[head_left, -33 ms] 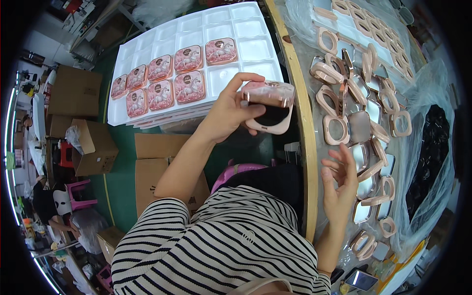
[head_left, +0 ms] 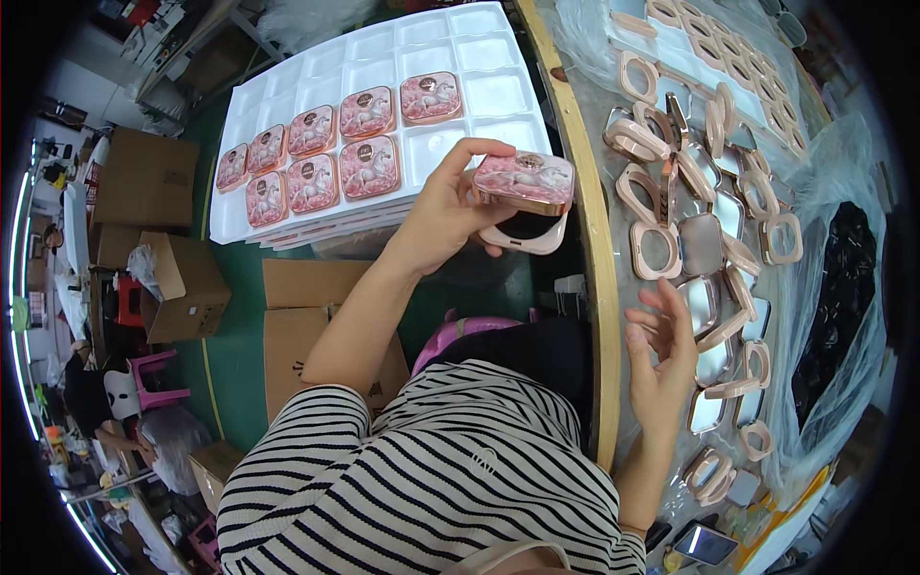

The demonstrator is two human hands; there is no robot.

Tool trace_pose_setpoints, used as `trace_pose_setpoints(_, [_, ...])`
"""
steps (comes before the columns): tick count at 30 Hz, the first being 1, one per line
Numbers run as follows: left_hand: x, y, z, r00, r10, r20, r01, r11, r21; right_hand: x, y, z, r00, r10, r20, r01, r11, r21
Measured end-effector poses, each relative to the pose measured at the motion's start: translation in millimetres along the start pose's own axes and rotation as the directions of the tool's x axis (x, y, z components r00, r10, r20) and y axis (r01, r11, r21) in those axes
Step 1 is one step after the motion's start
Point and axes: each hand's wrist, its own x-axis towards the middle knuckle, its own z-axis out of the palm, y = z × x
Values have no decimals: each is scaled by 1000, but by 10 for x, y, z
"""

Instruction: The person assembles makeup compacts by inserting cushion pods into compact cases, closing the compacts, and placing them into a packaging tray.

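Head view: placing everything off the wooden table edge [head_left: 592, 251], easiest landmark from where I'm standing.
White tray [head_left: 484, 53]: left of the edge, with pink horse-print compacts [head_left: 370, 167] sitting in some pockets.
Left hand [head_left: 436, 216]: just left of the edge, clamped on the held compact [head_left: 525, 201].
Compact's aim: print faces up, part-open gap faces the striped top [head_left: 431, 450]; lid [head_left: 532, 175] looks longest running crosswise to the edge, though it's nearly square.
Risk: one-handed grip on a glossy shell, so a slip could drop it beside the edge; squeezing might pinch the thumb.
Right hand [head_left: 663, 359]: right of the edge, seemingly empty, fingers apart, half-curled.
Beige pieces [head_left: 640, 142]: heaped right of the edge; careless bump, scuffs maybe.
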Motion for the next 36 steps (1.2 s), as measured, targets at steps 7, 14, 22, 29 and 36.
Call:
trace_pose_setpoints(7, [-32, -70, 9, 919, 223, 324, -91, 922, -377, -13, 36, 47, 998, -48, 37, 47, 998, 34])
trace_pose_setpoints(14, [2, -85, 181, 987, 17, 158, 36, 944, -328, -38, 125, 115, 988, -34, 148, 19, 994, 104])
trace_pose_setpoints(22, [294, 21, -484, 934, 305, -186, -136, 785, 604, -36, 70, -135, 987, -137, 86, 141, 989, -42])
trace_pose_setpoints(29, [114, 89, -617, 878, 197, -437, 98, 819, 566, -135, -279, -710, 957, -289, -2, 288, 954, -89])
trace_pose_setpoints(36, [271, 52, 733, 974, -65, 216, 131, 943, -305, -102, 7, -563, 991, -134, -17, 135, 988, 70])
